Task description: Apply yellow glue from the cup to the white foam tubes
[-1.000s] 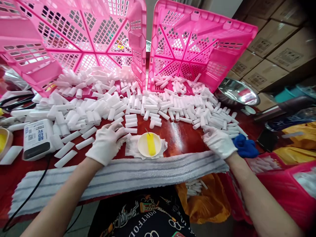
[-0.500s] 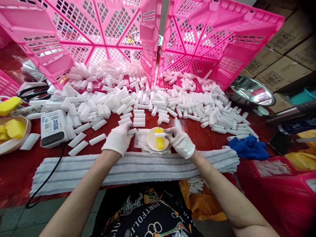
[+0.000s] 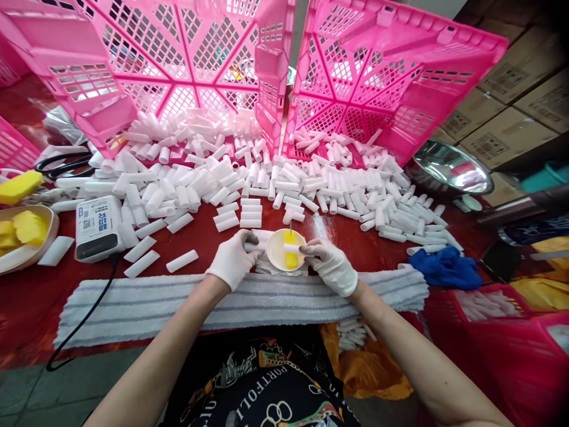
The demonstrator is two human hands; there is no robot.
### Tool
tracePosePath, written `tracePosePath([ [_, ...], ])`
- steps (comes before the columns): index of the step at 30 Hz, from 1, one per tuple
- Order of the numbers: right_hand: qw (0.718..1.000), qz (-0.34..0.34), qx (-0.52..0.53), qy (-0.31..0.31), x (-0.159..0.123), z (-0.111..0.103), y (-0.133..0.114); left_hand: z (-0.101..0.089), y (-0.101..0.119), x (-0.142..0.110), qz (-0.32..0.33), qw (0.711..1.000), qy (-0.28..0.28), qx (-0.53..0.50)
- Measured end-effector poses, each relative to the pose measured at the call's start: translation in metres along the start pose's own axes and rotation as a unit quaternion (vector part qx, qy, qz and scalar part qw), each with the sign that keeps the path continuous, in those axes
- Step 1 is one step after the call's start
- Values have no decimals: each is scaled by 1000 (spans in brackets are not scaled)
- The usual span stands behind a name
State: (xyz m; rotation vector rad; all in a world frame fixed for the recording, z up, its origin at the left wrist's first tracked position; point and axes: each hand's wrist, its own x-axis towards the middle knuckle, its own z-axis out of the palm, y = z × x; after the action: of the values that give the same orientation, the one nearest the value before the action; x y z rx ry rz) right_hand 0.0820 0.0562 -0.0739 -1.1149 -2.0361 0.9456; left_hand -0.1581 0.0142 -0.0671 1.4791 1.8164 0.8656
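White tube (image 3: 291,248) is over the small pale dish (image 3: 273,252), lying roughly left-right across the yellow strip (image 3: 291,261). Right hand (image 3: 331,265), gloved, pinches the tube's right end between thumb and fingers; wrist fairly straight, palm turned down and left. Right forearm (image 3: 409,344) slants in from near right.

Left hand (image 3: 233,261), also gloved, is just left of the dish, fingers bent, thumb and index close together pointing right. White bit at its fingertips; cannot tell if it is gripped. Left forearm (image 3: 155,350) slants in from near left, crossing the striped towel (image 3: 222,311) on the table's near edge.

Dish sits on crumpled white paper (image 3: 262,267). Thin upright pin (image 3: 291,227) at the dish's far side. Farther off, three tubes (image 3: 251,213) lined up, then the big tube pile (image 3: 320,184) running into two pink crates (image 3: 355,104). White device (image 3: 100,228) left, blue cloth (image 3: 444,267) right, metal bowl (image 3: 453,166) far right.
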Motion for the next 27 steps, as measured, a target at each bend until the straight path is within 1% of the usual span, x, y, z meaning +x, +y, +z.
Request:
tracePosePath([
  [3,997,67,37,-3,0,1,-8,-2,5,-1,8,999,-14,44],
  [5,995,96,36,10,0,2,-11,-3,4,-2,16,999,-15,49],
  [7,995,88,31,20,0,3,-11,-2,1,-2,19,999,-5,32],
  [11,994,90,43,-44,-3,4,-4,4,-9,-2,6,997,-11,-73],
  [12,994,94,43,-41,-4,4,-4,5,-10,-3,1,995,-15,-98],
  [13,995,95,38,-23,-6,5,-3,6,-10,-3,-4,993,-15,-118],
  [15,995,88,25,27,-9,9,-4,7,-10,-5,-13,989,-11,-145],
  [18,997,51,3,60,-15,14,-2,5,-8,-8,-20,985,-9,-169],
  [20,997,13,-17,68,-18,16,1,2,-7,-9,-20,984,-11,-174],
  [22,997,-4,-27,75,-20,16,3,0,-7,-10,-17,984,-14,-176],
  [24,997,5,-22,75,-21,17,3,-1,-7,-11,-15,985,-16,-171],
  [27,997,42,-5,58,-22,20,-1,-1,-5,-13,-12,987,-11,-160],
])
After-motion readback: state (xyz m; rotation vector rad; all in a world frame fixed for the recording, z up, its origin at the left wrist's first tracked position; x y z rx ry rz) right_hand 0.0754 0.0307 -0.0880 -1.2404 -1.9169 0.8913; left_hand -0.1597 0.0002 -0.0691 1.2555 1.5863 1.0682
